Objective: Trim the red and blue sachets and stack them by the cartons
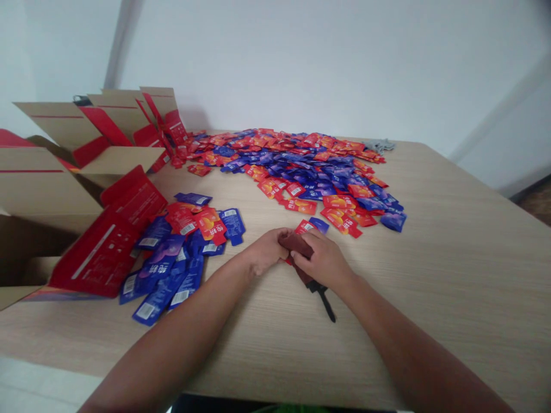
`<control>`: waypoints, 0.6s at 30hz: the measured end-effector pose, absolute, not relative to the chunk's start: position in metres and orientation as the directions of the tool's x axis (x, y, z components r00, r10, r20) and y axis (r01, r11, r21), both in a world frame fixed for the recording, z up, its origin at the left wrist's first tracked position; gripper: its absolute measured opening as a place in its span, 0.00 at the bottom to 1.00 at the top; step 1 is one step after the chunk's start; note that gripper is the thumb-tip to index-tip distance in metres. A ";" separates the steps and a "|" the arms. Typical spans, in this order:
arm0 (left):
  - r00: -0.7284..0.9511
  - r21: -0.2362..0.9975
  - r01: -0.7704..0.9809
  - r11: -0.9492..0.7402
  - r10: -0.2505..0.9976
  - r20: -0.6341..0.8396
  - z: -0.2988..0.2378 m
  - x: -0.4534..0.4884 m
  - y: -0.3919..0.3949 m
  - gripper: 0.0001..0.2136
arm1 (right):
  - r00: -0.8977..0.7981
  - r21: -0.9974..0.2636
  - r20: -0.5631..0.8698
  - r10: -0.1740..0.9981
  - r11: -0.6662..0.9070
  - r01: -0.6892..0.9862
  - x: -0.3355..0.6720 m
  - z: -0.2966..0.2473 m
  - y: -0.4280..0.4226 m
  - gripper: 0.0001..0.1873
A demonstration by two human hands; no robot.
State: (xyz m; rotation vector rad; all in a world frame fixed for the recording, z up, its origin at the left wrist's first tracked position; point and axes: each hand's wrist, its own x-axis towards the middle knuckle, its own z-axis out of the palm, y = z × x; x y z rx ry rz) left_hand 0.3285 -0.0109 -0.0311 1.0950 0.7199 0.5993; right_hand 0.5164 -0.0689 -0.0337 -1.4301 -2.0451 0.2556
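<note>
My left hand [266, 252] and my right hand [322, 261] meet at the middle of the wooden table [451, 258]. Both are closed on a small stack of red sachets [297, 244] held between them. A dark, thin object [322, 295] sticks out from under my right hand toward me; I cannot make out what it is. Just beyond my fingers lie a red sachet [306, 226] and a blue one [319, 224].
A big heap of red and blue sachets [301, 166] covers the far middle of the table. A smaller pile, mostly blue [176, 258], lies at my left beside a flat red carton [107, 241]. Open cardboard boxes [51, 172] stand at the left edge.
</note>
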 end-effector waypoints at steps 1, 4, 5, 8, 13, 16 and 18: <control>0.629 0.938 -0.079 0.337 0.747 -0.215 -0.031 0.329 -0.011 0.25 | -0.202 -0.482 0.375 0.905 0.377 0.791 0.516 -0.035 -0.067 0.12; 0.623 0.949 -0.080 0.304 0.759 -0.190 -0.030 0.330 -0.010 0.25 | -0.143 -0.475 0.386 0.911 0.330 0.816 0.515 -0.038 -0.062 0.13; 0.627 0.950 -0.088 0.301 0.758 -0.181 -0.030 0.331 -0.010 0.25 | -0.121 -0.477 0.393 0.912 0.315 0.821 0.515 -0.038 -0.060 0.13; 0.654 0.933 -0.139 0.332 0.739 -0.166 -0.031 0.332 -0.010 0.27 | -0.052 -0.480 0.413 0.909 0.266 0.836 0.518 -0.039 -0.054 0.12; 0.649 0.903 -0.143 0.406 0.727 -0.224 -0.034 0.332 -0.009 0.29 | 0.084 -0.488 0.466 0.881 0.177 0.855 0.544 -0.046 -0.038 0.12; 0.619 0.897 -0.120 0.426 0.738 -0.268 -0.031 0.332 -0.011 0.31 | 0.183 -0.522 0.457 0.871 0.096 0.848 0.565 -0.053 -0.029 0.13; 0.601 0.897 -0.110 0.427 0.748 -0.282 -0.027 0.331 -0.012 0.32 | 0.221 -0.535 0.453 0.864 0.065 0.842 0.573 -0.057 -0.026 0.14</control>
